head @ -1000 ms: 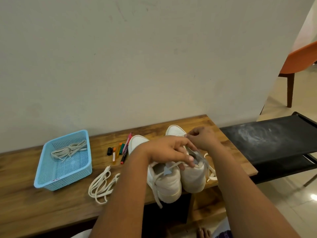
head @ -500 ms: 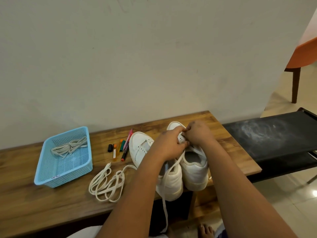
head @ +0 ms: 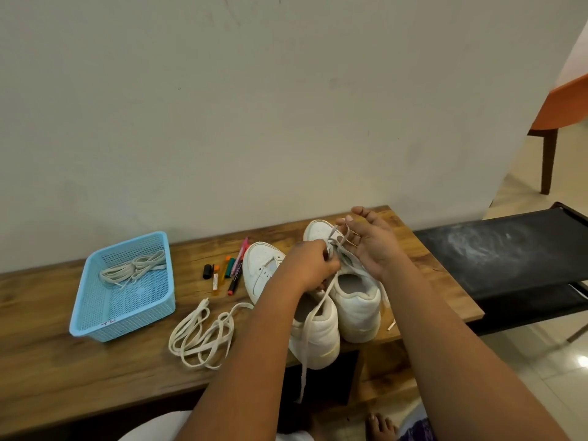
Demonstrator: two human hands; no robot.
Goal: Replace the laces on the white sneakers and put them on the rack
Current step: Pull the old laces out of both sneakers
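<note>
Lacing the right-hand white sneaker on the desk

The left hand [head: 310,265] pinches the lace [head: 313,316] at the eyelets while the right hand [head: 366,246] holds its other strand looped over loosely spread fingers [head: 345,222]. Best to draw both strands evenly before the next eyelet; the other sneaker [head: 267,272] sits just left, the rack [head: 502,246] right.
</note>
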